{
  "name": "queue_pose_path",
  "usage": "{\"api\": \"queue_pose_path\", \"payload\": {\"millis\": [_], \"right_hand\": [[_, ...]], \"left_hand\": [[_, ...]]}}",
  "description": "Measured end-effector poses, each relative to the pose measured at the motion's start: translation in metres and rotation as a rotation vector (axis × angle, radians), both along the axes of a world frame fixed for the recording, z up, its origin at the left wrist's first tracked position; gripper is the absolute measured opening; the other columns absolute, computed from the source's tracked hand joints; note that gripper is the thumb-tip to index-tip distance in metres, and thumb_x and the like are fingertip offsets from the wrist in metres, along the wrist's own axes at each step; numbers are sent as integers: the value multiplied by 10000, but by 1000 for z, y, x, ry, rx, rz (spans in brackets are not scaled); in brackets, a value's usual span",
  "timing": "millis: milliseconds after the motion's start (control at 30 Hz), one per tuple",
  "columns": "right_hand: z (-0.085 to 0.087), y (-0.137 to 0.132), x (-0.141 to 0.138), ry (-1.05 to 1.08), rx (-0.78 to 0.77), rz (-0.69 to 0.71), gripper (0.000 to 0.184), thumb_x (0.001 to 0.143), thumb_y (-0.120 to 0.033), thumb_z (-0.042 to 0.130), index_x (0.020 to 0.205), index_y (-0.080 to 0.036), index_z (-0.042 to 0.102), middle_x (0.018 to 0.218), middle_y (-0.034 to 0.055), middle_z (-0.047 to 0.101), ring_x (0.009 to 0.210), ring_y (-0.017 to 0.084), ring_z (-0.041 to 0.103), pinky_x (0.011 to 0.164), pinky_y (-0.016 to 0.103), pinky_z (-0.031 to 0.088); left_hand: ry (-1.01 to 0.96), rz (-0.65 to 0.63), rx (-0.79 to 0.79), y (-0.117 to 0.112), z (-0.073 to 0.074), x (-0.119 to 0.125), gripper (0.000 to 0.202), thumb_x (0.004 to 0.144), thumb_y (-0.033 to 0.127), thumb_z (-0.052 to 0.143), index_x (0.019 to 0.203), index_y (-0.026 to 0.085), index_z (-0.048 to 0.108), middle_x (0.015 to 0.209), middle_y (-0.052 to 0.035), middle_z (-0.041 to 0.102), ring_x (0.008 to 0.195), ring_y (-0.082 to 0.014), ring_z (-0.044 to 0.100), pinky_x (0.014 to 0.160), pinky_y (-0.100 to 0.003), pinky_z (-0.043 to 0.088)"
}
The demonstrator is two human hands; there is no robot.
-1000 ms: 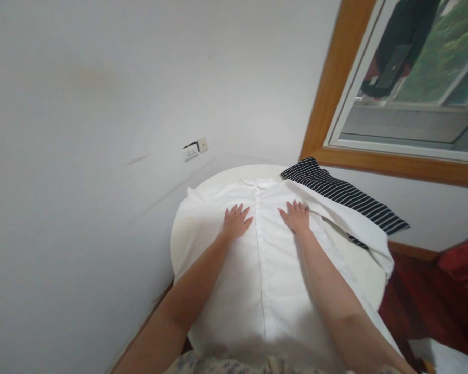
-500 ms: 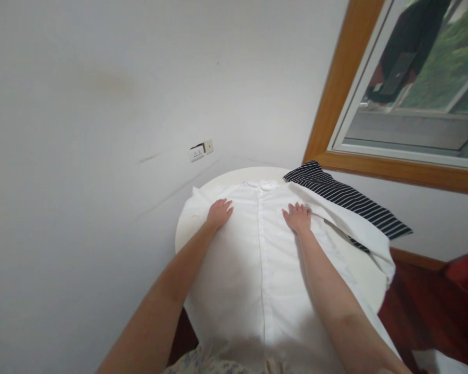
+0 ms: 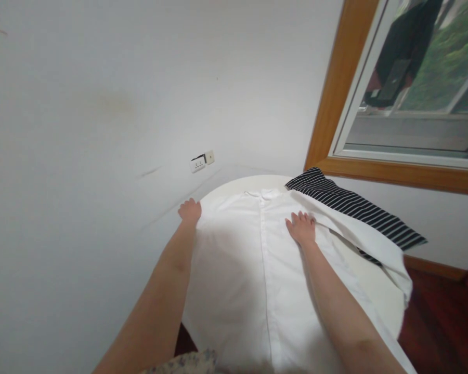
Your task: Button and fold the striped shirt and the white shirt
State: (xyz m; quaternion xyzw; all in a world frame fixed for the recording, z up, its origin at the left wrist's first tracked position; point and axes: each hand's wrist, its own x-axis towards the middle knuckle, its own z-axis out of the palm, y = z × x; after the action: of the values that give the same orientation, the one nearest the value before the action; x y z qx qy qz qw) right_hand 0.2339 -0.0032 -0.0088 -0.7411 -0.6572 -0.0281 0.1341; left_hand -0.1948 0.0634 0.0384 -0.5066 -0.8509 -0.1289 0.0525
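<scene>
left grip (image 3: 190, 211) clenched on white shirt (image 3: 237, 270) edge, right grip (image 3: 302, 229) flat, released; tugging may drag it off the tabletop (image 3: 226, 188).

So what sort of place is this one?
Probably a room in a home or guesthouse: a white shirt spread on a small round table by a plain wall with a socket, a wood-framed window and dark wood floor.

Smooth matt white cloth shirt (image 3: 257, 270); striped cloth (image 3: 351, 208); glossy wooden frame (image 3: 331, 104).
</scene>
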Motion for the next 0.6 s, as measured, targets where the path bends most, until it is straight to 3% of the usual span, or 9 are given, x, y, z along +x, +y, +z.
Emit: {"api": "queue_pose_path", "payload": {"millis": [100,267,467,600], "right_hand": [[-1,0,0,-16,12,-2,569,956,-503,336,1418,-198,467,1499,143,385,1401,323,282,1125,517,175],[-2,0,-1,-19,2,-8,566,961,-498,324,1421,-198,462,1500,138,384,1400,326,279,1124,523,175],[-1,0,-1,7,-5,-15,563,959,-501,327,1419,-208,465,1507,131,376,1409,321,269,1129,515,171],[2,-2,-1,18,-10,-3,569,960,-500,316,1421,-200,459,1510,143,367,1408,327,267,1124,519,178]], "left_hand": [[-155,136,-73,2,-3,-7,617,953,452,207,1235,31,560,1203,-294,600,1120,-376,582,837,-467,478],[-173,65,-149,0,-12,-13,700,919,594,235,1151,75,642,1201,-257,628,1147,-357,584,883,-447,475],[-146,60,-178,-13,-16,-29,744,944,525,119,1163,47,647,1222,-274,614,1153,-372,583,886,-491,484],[-111,48,-195,-28,-19,-42,671,916,538,248,1122,64,676,1168,-255,654,1097,-374,619,845,-479,511]]}}
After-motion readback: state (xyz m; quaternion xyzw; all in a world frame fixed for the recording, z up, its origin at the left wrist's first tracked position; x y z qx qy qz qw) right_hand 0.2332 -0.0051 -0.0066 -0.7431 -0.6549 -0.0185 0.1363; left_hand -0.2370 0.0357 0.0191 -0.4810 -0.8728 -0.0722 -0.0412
